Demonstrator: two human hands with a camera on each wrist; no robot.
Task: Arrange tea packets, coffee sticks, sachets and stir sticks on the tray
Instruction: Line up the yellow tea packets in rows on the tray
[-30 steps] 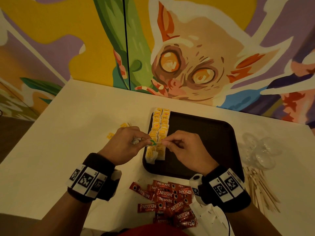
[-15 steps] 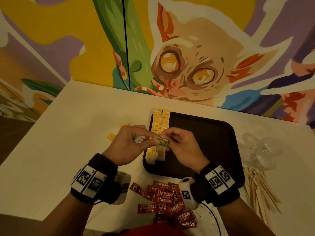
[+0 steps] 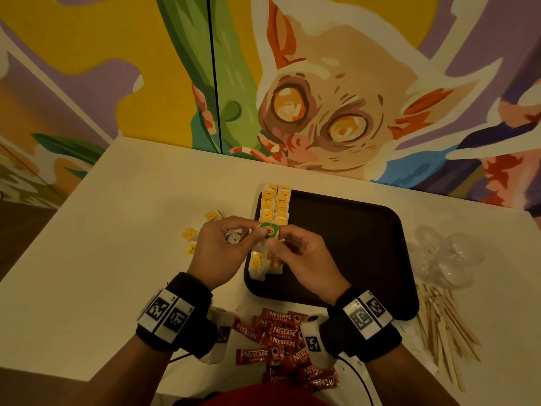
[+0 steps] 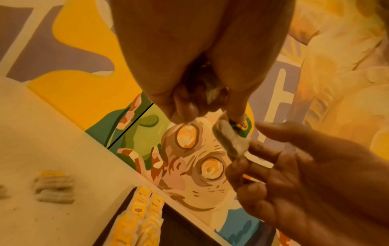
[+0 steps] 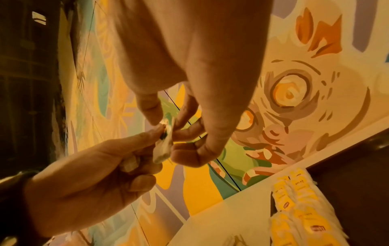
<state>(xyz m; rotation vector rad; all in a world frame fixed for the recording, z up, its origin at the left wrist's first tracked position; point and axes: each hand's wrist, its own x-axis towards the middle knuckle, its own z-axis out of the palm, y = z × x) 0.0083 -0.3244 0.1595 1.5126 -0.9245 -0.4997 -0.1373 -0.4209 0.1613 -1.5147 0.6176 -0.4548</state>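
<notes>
Over the tray's left edge, both hands hold one white tea bag (image 3: pixel 261 247) with a green tag (image 3: pixel 269 230). My left hand (image 3: pixel 255 230) pinches the tag end (image 4: pixel 242 127) and keeps a second crumpled tea bag (image 3: pixel 234 236) in its palm. My right hand (image 3: pixel 273 244) pinches the bag's lower part (image 5: pixel 163 149). The dark tray (image 3: pixel 351 244) carries two rows of yellow tea packets (image 3: pixel 275 206) along its left side. Red coffee sticks (image 3: pixel 281 335) lie heaped on the table before the tray. Wooden stir sticks (image 3: pixel 445 323) lie to its right.
Three loose yellow-tagged tea bags (image 3: pixel 190 233) lie on the white table (image 3: pixel 102 259) left of my hands. Clear plastic items (image 3: pixel 445 253) sit right of the tray. A painted wall (image 3: pixel 292 83) stands right behind the table.
My hands have drawn together and risen slightly. The green tag, first stretched between the fingertips, now lies face up against the tea bag.
</notes>
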